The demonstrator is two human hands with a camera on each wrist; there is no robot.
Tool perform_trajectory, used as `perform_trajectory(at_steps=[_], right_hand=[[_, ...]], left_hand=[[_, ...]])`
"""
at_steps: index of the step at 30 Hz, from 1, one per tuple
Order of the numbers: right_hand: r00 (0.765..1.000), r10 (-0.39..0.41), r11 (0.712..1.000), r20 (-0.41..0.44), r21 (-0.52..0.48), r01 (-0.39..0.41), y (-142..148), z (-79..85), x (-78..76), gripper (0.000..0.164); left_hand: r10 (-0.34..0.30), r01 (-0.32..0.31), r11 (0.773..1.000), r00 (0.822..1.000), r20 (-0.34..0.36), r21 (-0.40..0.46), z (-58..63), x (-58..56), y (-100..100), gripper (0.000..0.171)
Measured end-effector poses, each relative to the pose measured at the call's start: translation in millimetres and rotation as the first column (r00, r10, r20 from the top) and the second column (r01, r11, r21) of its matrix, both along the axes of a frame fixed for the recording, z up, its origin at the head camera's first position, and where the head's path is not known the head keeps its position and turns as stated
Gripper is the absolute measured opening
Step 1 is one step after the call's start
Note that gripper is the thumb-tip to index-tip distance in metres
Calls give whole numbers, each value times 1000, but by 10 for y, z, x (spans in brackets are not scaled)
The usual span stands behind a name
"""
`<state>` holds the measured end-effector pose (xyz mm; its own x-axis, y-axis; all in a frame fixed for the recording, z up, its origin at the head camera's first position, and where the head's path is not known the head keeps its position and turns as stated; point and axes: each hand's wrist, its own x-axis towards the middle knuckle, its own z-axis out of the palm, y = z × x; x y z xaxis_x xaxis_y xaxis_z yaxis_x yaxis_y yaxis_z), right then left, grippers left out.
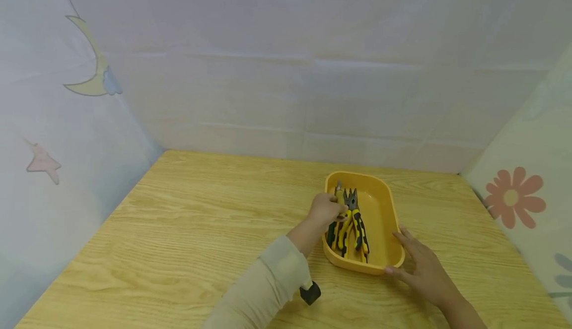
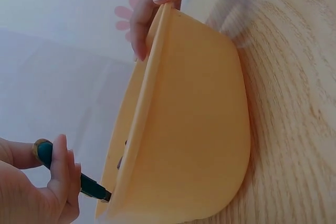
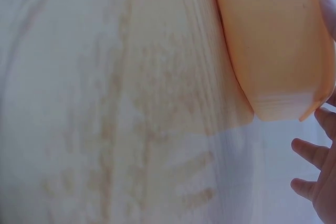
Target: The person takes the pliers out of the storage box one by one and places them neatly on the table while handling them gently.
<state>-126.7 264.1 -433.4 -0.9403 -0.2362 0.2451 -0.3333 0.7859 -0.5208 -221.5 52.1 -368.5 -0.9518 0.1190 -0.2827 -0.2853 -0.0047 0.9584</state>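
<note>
My left hand reaches over the left side of a yellow plastic basin. In the left wrist view, its thumb and fingers pinch a slim dark green tool with a rounded, yellow-ringed end. The tool slants down to the basin's rim; its exact kind cannot be told. Several pliers with yellow-and-black handles lie in the basin, jaws toward the far wall. At the near right corner, my right hand touches the rim from outside, thumb at the front and fingers spread along the right side, as the right wrist view confirms.
The basin stands on a wood-grain table, toward its right. A pale cloth wall rises along the back edge, with printed side walls at left and right. A black object sits below the left cuff.
</note>
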Motion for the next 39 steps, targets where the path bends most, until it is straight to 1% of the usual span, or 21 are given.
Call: perform_trajectory(at_steps=[6,10,17,21,24,27,33,36,39], right_hand=[[1000,-3,1000,11,1,3,-12,6,-5,75],[1000,-5,1000,17,2,5,-9,1,-14,76],[1000,-6,1000,22,6,5,-4,-1,-22,77],[1000,-4,1000,15,9,4,3,-6,-25,77],[1000,-8,1000,16,21,8,8,-14,-28,77],[1000,-12,1000,21,27,11,11,-21,-31,78],[1000,-10,1000,26,16,10,11,-21,-25,77],[1000,-10,1000,27,11,9,11,-19,-19,77],[999,-9,1000,32,8,9,10,-17,-14,77]], left_hand=[[18,-18,999,1000,9,27,28,8,-52,35],[15,-14,999,1000,0,47,68,0,-99,35],[13,-12,988,1000,-4,155,104,-1,-165,40],[4,-2,982,1000,-7,188,123,11,-205,37],[8,-9,977,1000,8,212,149,27,-225,35],[1,-3,974,1000,10,227,168,38,-247,37],[-15,15,960,1000,-1,280,189,71,-315,45],[-14,11,952,1000,7,306,197,87,-365,46],[-13,7,936,1000,15,351,194,97,-423,46]])
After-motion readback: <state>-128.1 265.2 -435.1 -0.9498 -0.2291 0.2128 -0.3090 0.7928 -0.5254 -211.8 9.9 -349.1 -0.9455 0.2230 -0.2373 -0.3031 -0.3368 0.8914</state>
